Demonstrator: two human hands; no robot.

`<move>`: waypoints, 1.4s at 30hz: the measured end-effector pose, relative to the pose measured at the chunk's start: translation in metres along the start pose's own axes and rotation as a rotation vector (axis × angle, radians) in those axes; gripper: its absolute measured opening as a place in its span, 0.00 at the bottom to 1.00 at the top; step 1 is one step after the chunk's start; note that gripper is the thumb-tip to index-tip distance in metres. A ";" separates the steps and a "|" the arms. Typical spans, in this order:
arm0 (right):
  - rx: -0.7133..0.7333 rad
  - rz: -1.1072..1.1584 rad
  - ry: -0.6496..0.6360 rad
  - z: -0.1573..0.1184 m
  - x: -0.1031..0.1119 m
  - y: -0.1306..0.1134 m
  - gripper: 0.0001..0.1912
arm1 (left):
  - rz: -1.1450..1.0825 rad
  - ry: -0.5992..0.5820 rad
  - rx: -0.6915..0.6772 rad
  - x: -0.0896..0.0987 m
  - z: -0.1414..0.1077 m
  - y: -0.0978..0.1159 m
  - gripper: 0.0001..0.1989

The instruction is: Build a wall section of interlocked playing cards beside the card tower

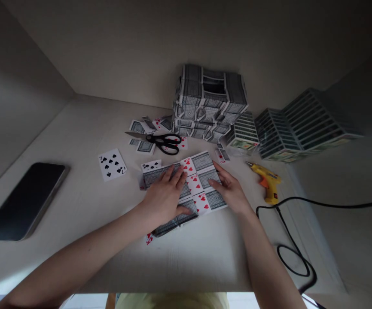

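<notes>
In the head view, a panel of joined playing cards [202, 161] lies on the table in front of me, with patterned grey backs and a strip of red heart faces showing. My left hand [164, 195] rests flat across its left part, fingers stretched and spread. At the right edge, my right hand [233, 192] grips the panel, its thumb on top; the fingertips are partly hidden. A spade card [152, 165] pokes out behind the panel. The corner of a king of hearts [149, 238] shows at the near edge.
Black-handled scissors [162, 139] lie on loose cards behind the panel. A block built from cards [205, 98] stands at the back, with green card stacks [279, 133] to its right. A yellow glue gun [269, 182] with a black cable lies right; a phone [21, 201] lies left.
</notes>
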State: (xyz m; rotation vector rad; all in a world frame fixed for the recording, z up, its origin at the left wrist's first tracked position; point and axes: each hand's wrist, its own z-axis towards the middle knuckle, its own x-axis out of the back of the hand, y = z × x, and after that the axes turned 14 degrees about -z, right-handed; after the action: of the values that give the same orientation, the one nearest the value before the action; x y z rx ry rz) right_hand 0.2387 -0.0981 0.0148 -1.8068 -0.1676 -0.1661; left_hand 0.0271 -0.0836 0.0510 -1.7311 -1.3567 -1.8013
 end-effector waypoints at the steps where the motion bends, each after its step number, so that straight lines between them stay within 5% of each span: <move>1: 0.000 0.000 -0.001 0.000 0.000 0.000 0.35 | 0.002 -0.010 0.000 0.001 0.000 0.000 0.47; 42: 0.091 -0.171 -0.029 0.004 0.002 0.000 0.32 | -0.081 -0.179 0.040 0.009 0.004 -0.005 0.53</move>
State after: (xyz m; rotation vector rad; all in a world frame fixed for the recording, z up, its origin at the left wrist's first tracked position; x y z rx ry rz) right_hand 0.2405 -0.0938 0.0145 -1.7046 -0.3458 -0.2498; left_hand 0.0236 -0.0747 0.0563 -1.8797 -1.5433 -1.6815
